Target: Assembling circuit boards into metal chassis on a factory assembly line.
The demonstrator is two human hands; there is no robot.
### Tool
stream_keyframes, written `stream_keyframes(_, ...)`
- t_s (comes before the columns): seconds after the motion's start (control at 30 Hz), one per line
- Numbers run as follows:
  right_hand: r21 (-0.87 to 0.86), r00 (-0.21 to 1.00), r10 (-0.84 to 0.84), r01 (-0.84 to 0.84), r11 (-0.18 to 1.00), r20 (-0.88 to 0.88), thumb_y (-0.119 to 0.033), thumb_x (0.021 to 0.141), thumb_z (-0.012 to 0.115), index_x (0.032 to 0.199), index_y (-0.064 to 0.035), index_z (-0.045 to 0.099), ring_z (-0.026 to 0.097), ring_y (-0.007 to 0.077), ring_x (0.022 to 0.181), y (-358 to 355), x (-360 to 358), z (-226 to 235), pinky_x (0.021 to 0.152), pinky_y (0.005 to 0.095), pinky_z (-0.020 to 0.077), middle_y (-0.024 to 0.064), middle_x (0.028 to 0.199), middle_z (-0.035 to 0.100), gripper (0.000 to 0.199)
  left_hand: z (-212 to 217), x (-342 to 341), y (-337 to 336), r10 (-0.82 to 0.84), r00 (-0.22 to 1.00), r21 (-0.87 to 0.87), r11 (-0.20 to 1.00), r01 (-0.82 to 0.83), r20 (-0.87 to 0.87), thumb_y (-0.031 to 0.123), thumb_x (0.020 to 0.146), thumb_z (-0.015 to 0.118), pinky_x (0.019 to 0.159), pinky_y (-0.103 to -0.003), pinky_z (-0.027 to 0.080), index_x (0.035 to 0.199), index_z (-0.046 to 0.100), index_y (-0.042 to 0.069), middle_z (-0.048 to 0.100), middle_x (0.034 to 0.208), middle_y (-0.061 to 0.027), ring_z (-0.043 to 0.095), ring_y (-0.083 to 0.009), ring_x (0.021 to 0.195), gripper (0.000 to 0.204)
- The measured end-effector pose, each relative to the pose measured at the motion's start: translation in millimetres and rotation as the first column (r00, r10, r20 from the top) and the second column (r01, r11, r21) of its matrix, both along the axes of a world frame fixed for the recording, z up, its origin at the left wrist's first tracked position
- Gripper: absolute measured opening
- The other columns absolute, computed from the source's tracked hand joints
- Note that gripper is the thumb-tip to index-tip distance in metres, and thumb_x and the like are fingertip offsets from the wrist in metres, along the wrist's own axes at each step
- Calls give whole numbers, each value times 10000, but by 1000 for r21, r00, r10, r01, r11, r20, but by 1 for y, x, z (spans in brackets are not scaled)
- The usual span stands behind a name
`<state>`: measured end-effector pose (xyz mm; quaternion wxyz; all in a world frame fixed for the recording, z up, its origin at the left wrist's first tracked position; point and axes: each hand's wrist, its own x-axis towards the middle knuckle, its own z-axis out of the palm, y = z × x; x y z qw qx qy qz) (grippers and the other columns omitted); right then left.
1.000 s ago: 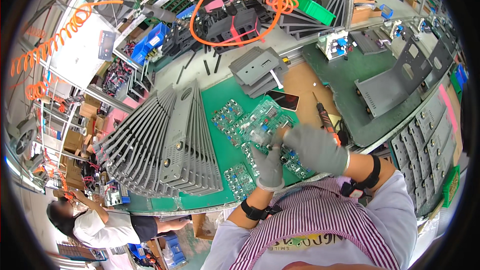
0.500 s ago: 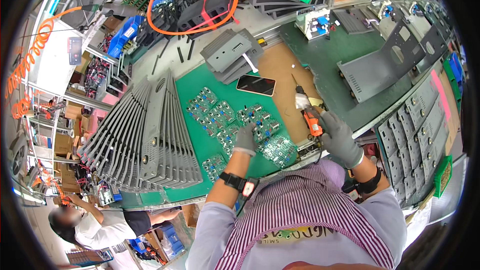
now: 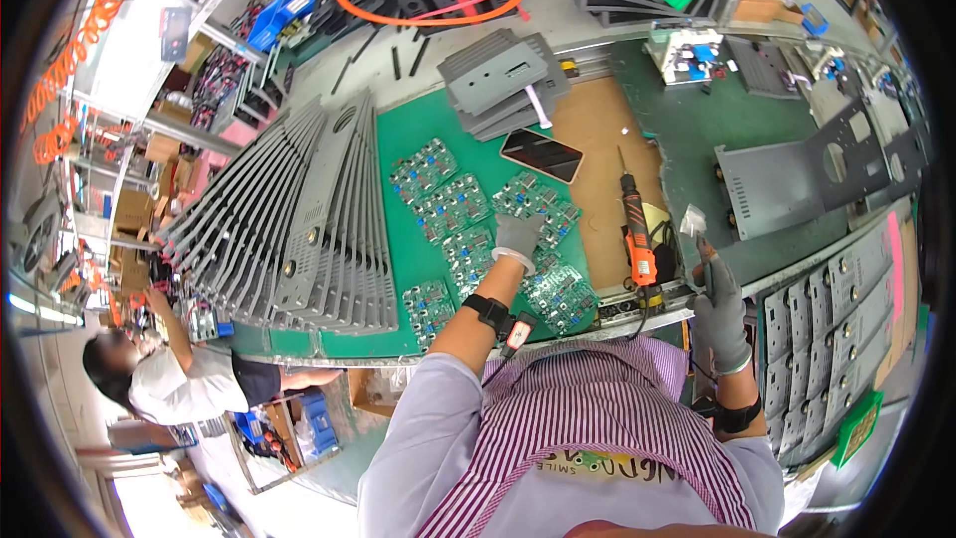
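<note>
Several green circuit boards [image 3: 448, 204] lie spread on a green mat [image 3: 398, 139]. My left hand [image 3: 518, 237], in a grey glove, reaches forward and rests on one board in the middle of the group, fingers curled down on it. An orange electric screwdriver [image 3: 635, 239] lies on the brown board [image 3: 597, 130] to the right, with no hand on it. My right hand [image 3: 721, 309], also gloved, is at the bench's front edge right of the screwdriver. Its fingers point up toward a small clear bag [image 3: 690, 222]. A thin dark thing shows at its fingertips; I cannot tell if it is held.
A fanned row of grey metal panels [image 3: 299, 229] fills the left of the mat. A dark phone [image 3: 541, 154] and stacked grey housings [image 3: 498, 80] lie beyond the boards. A grey bracket [image 3: 787, 184] and trays of grey parts [image 3: 827, 309] stand right. A co-worker [image 3: 169, 379] bends at lower left.
My right hand has let go of the orange screwdriver, which now lies on the bench, and has moved right. My left hand stays on the circuit boards.
</note>
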<state>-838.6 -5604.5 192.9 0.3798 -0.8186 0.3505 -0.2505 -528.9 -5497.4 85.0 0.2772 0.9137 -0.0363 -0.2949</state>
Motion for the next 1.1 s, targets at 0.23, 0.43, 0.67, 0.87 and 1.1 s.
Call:
stream_keyframes(0.23,75,995,95,-93,993,-31,-7,621,435,976,27,495,506,371,753,-5,23,2,688,414,429,178,850,520,362,30,37,31,-400,898,96,917,388,184,357,734,592,851,-421,434,1164,444,-61,571,1060,-257,544,-421,978,618)
stream_keyframes(0.43,95,997,70,-73,993,35,-15,621,417,1031,29,534,524,332,701,16,16,-4,638,391,437,160,761,520,429,2,127,77,-576,674,413,812,412,462,356,805,529,980,-438,332,1226,442,37,421,1290,-193,398,-364,1184,535)
stream_keyframes(0.67,135,999,22,-18,991,-33,29,572,350,1280,-24,439,480,188,676,36,7,17,659,267,432,84,745,480,716,51,152,71,-724,687,574,588,570,59,437,795,568,1042,-472,244,1259,444,78,320,1389,-136,252,-327,1303,599)
stream_keyframes(0.87,115,996,77,-71,991,-44,44,597,341,1279,-10,435,501,167,689,52,37,27,640,248,456,90,809,515,691,30,167,78,-730,665,530,630,567,156,428,755,603,1045,-479,205,1227,467,90,386,1312,-155,303,-304,1259,596)
stream_keyframes(1.1,211,993,23,2,978,-117,9,577,346,1215,7,479,450,141,654,89,79,54,610,241,391,48,751,486,652,40,167,94,-696,666,389,711,585,270,360,722,643,1009,-430,283,1264,371,13,405,1269,-161,329,-305,1224,699)
